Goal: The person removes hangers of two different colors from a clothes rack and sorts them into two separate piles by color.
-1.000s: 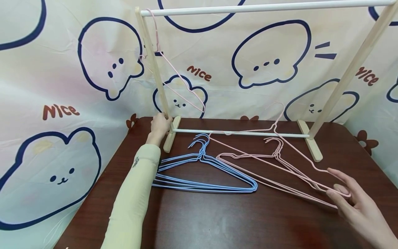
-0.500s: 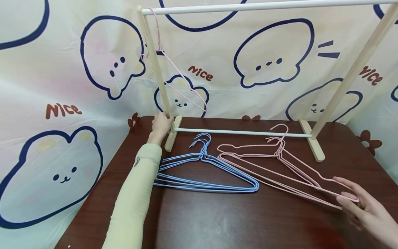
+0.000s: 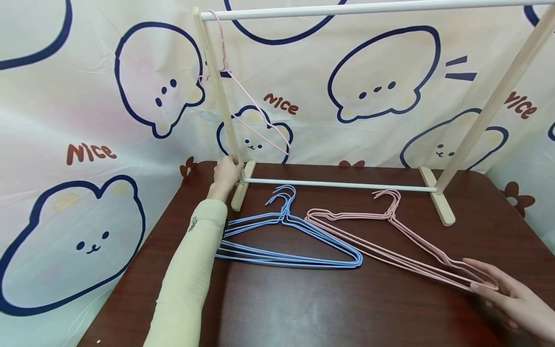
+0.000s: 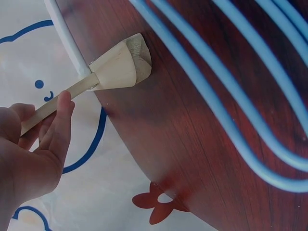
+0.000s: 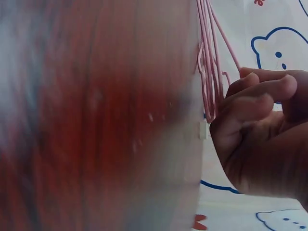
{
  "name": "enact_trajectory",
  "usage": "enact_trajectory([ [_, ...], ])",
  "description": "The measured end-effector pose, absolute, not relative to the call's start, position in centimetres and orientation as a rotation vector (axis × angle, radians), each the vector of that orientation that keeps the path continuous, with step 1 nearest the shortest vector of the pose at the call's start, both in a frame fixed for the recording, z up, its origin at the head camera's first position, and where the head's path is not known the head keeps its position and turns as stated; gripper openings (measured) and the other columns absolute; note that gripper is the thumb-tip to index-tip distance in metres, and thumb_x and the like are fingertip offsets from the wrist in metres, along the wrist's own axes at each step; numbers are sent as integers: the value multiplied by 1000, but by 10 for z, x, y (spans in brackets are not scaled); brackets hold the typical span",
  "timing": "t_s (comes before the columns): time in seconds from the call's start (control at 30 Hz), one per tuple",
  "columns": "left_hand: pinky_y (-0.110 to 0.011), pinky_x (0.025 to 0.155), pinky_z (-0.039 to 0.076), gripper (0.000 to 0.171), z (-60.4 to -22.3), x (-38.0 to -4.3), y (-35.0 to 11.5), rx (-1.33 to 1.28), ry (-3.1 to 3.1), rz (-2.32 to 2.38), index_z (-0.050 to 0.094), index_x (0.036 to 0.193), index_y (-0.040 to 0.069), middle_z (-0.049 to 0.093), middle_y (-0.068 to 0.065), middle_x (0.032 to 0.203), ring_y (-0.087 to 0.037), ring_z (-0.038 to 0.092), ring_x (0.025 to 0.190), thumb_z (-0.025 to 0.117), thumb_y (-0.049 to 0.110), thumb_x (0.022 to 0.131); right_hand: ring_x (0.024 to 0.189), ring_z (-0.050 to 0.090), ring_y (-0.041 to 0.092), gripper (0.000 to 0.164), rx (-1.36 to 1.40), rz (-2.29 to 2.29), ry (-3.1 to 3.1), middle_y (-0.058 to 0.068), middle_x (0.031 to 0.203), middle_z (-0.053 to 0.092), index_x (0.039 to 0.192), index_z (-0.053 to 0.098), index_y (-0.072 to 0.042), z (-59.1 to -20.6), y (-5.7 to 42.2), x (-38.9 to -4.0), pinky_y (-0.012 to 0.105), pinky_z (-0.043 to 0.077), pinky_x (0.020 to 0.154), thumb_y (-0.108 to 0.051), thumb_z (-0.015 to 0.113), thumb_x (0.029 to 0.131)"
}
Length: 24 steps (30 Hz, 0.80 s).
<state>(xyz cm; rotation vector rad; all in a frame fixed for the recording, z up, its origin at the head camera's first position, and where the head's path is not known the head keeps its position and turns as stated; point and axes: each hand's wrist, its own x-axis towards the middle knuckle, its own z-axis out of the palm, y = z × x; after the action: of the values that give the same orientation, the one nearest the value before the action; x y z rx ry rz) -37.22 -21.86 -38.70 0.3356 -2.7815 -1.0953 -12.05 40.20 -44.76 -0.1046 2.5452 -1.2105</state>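
Note:
My left hand (image 3: 227, 174) grips the left wooden post (image 3: 219, 91) of a hanging rack just above its foot. In the left wrist view, fingers and thumb wrap round that post (image 4: 79, 86). At the right, my right hand (image 3: 505, 291) pinches the right corner of a pink clothes hanger (image 3: 459, 263). That hanger lies almost in line over several other pink hangers (image 3: 364, 216) on the table. Beside them lies a stack of blue hangers (image 3: 355, 261). Another pink hanger (image 3: 256, 105) hangs at the left end of the rack's top rail.
The white top rail (image 3: 347, 9) spans the scene above, and a lower white rail (image 3: 338, 183) runs just over the dark wood table (image 3: 277, 308). The rack's right foot (image 3: 438, 197) stands behind the pink stack. A printed cloth backdrop (image 3: 312, 62) surrounds the table.
My right hand has lowered the raised pink hanger toward me and to the right, onto the pink stack, so its hook now lines up with the others. My left hand keeps its grip.

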Motion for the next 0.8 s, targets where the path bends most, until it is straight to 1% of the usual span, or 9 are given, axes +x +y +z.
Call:
enact_trajectory([
  [0.1, -25, 48, 53, 32, -386, -372, -217, 350, -2781, -1102, 63, 121, 3, 67, -21, 104, -33, 72, 79, 50, 26, 102, 37, 41, 16, 68, 12, -1023, 2610, -14, 94, 60, 159, 16, -21, -442, 403, -122, 36, 45, 38, -41, 48, 104],
  [0.17, -27, 51, 55, 32, -385, -371, -215, 352, -2782, -1105, 63, 120, 3, 67, -21, 104, -33, 72, 80, 50, 26, 102, 38, 39, 12, 81, 60, -907, 2631, -2, 72, 53, 158, 11, -4, -436, 404, -123, 34, 45, 39, -47, 49, 102],
  [0.2, -28, 53, 56, 31, -384, -371, -215, 350, -2783, -1107, 63, 120, 3, 67, -20, 104, -33, 72, 81, 50, 26, 102, 38, 38, 10, 83, 80, -867, 2638, 1, 64, 47, 158, 9, -2, -432, 405, -124, 33, 45, 39, -48, 49, 102],
  [0.23, -30, 55, 58, 32, -384, -371, -214, 351, -2783, -1112, 63, 120, 3, 67, -20, 104, -33, 72, 81, 50, 26, 102, 39, 36, 9, 85, 99, -838, 2646, -3, 57, 39, 157, 9, -1, -429, 405, -126, 31, 44, 39, -49, 49, 101],
  [0.3, -34, 60, 59, 32, -383, -370, -214, 346, -2784, -1115, 63, 121, 3, 67, -21, 105, -32, 72, 80, 50, 26, 102, 39, 36, 8, 85, 105, -782, 2695, -4, 55, 38, 156, 12, 3, -421, 405, -128, 30, 43, 39, -49, 50, 101],
  [0.43, -36, 64, 60, 35, -382, -369, -216, 332, -2783, -1113, 62, 122, 1, 66, -23, 107, -29, 70, 78, 48, 26, 102, 38, 40, 10, 77, 37, -677, 2836, -3, 55, 44, 152, 26, 2, -402, 392, -134, 30, 41, 40, -49, 50, 101],
  [0.53, -38, 65, 61, 35, -383, -369, -219, 333, -2779, -1106, 62, 123, 0, 66, -23, 107, -30, 70, 79, 48, 25, 102, 40, 43, 10, 67, -77, -655, 2959, -4, 58, 50, 148, 38, -5, -390, 368, -139, 28, 38, 43, -48, 54, 100],
  [0.63, -42, 69, 61, 35, -385, -370, -220, 343, -2779, -1119, 61, 123, 1, 66, -23, 107, -33, 71, 83, 48, 25, 103, 44, 41, 6, 55, -225, -664, 3080, -7, 60, 50, 142, 49, -12, -382, 341, -146, 26, 32, 48, -43, 60, 98],
  [0.8, -42, 71, 61, 36, -384, -368, -216, 337, -2780, -1142, 60, 125, 0, 66, -23, 109, -34, 70, 87, 48, 26, 103, 51, 37, 0, 47, -353, -663, 3211, -13, 61, 46, 138, 54, -20, -371, 306, -155, 25, 27, 50, -40, 63, 96],
])
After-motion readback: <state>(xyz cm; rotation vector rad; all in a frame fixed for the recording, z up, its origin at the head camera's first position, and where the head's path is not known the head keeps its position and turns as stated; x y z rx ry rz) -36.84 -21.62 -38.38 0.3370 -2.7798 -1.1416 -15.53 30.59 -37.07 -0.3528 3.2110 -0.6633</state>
